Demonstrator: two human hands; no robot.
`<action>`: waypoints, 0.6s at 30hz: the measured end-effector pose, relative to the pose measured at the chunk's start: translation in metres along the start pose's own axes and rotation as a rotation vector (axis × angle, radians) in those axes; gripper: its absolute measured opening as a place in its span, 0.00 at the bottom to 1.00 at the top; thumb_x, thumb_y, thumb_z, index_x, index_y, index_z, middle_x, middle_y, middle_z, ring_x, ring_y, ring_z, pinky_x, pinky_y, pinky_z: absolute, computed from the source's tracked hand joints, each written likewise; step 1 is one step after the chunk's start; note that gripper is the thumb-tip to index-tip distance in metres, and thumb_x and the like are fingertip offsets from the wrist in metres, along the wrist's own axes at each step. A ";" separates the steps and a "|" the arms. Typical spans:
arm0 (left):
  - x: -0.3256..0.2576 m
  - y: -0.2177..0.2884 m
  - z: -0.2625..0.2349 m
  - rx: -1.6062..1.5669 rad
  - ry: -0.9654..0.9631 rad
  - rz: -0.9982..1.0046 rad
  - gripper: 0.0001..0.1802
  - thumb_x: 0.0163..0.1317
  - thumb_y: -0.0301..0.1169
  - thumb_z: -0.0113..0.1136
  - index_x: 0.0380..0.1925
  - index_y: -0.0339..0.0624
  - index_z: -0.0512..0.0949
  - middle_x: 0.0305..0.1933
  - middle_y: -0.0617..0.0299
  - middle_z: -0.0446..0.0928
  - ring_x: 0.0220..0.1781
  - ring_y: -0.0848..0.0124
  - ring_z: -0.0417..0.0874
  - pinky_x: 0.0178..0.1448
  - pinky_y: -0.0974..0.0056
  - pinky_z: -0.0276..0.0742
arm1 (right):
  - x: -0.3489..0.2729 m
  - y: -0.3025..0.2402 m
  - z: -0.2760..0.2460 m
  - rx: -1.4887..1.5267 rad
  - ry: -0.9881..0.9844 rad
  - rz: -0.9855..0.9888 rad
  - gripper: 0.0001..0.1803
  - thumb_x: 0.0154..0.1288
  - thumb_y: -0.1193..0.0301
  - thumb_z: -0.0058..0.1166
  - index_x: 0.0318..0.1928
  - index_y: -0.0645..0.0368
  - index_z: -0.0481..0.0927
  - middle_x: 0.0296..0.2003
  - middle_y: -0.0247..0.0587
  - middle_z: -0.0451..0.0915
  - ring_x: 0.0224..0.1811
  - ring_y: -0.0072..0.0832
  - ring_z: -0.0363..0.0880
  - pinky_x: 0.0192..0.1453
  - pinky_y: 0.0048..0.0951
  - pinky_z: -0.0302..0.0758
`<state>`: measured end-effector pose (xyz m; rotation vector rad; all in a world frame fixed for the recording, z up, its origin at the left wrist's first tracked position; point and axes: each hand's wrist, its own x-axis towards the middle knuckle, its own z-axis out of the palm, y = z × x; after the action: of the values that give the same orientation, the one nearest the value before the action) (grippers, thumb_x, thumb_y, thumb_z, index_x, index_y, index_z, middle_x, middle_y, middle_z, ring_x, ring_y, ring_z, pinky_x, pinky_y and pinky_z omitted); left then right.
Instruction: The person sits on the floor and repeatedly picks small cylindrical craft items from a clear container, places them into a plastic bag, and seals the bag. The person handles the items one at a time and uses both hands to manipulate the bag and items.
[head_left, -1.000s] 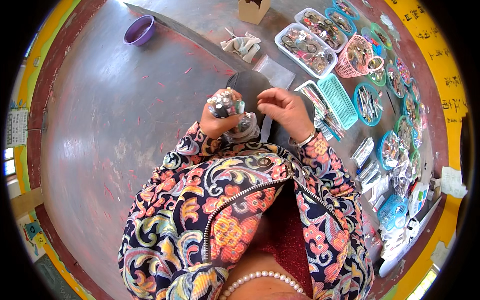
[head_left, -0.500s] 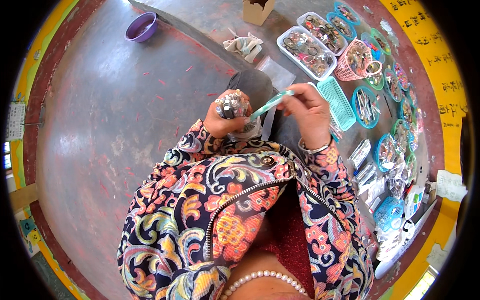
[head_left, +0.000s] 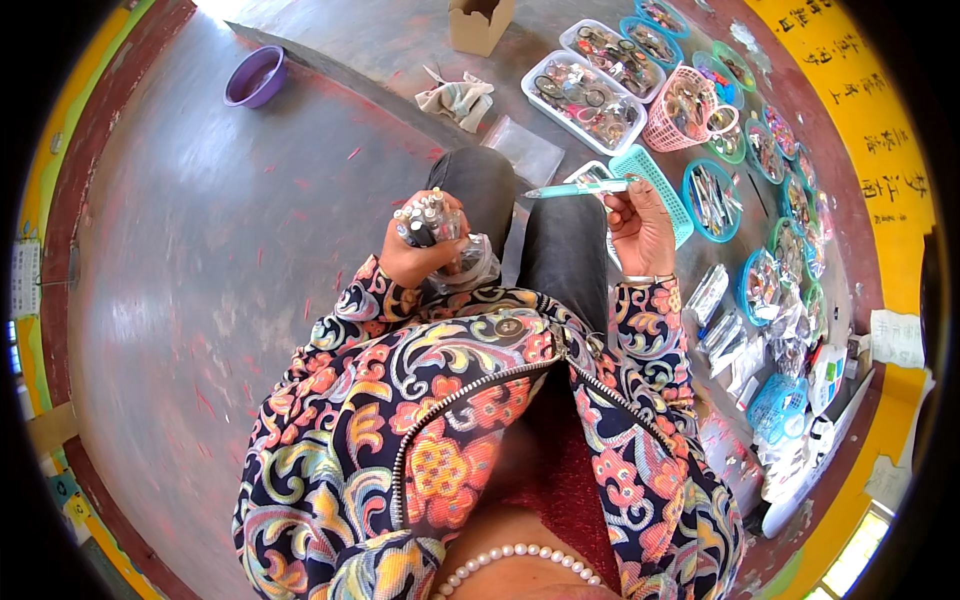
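My left hand [head_left: 418,250] is closed around a bundle of pens [head_left: 428,218] in a clear plastic bag [head_left: 472,262]. The pens' ends point up out of my grip, and the bag bulges out below it. Over my right knee, my right hand [head_left: 640,222] pinches one end of a teal pen [head_left: 575,189]. That pen lies nearly level, its free end toward the left. Just beyond my right fingers is a long teal basket [head_left: 655,185], with a white tray [head_left: 598,175] partly hidden beside it.
White trays of small goods [head_left: 585,100], a pink basket [head_left: 680,108] and a blue bowl of pens [head_left: 712,200] stand to the right. Packaged pens [head_left: 722,335] lie nearer me. A cloth [head_left: 457,98], a flat clear bag [head_left: 522,150] and a cardboard box [head_left: 480,25] lie ahead; a purple basin [head_left: 255,77] is far left.
My right hand has drawn the teal pen away from the bundle and to the right, turning it level. My left hand keeps its hold on the bundle. The whole view has shifted somewhat.
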<state>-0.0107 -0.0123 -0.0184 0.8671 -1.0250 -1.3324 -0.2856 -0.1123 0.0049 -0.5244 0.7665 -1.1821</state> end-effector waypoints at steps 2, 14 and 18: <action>-0.001 0.005 0.002 -0.024 0.020 -0.045 0.19 0.46 0.16 0.59 0.40 0.38 0.68 0.31 0.61 0.74 0.27 0.76 0.75 0.27 0.72 0.71 | 0.001 -0.003 -0.005 -0.015 0.013 -0.002 0.08 0.60 0.72 0.54 0.39 0.60 0.74 0.30 0.40 0.79 0.31 0.27 0.79 0.27 0.20 0.72; 0.001 0.003 0.004 -0.009 0.025 -0.013 0.18 0.44 0.15 0.58 0.38 0.37 0.68 0.31 0.59 0.74 0.34 0.74 0.74 0.38 0.69 0.70 | -0.003 -0.017 -0.013 0.074 -0.091 -0.068 0.06 0.62 0.72 0.50 0.39 0.58 0.72 0.40 0.48 0.78 0.35 0.30 0.81 0.28 0.19 0.73; 0.002 0.003 0.006 0.009 0.033 -0.022 0.19 0.45 0.16 0.57 0.39 0.37 0.67 0.31 0.58 0.74 0.34 0.73 0.74 0.39 0.69 0.70 | -0.009 -0.021 -0.008 0.018 -0.163 -0.079 0.14 0.62 0.73 0.49 0.48 0.61 0.71 0.45 0.50 0.75 0.39 0.33 0.81 0.28 0.18 0.73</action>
<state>-0.0154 -0.0137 -0.0136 0.9068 -0.9993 -1.3290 -0.3066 -0.1099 0.0173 -0.6332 0.5999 -1.2021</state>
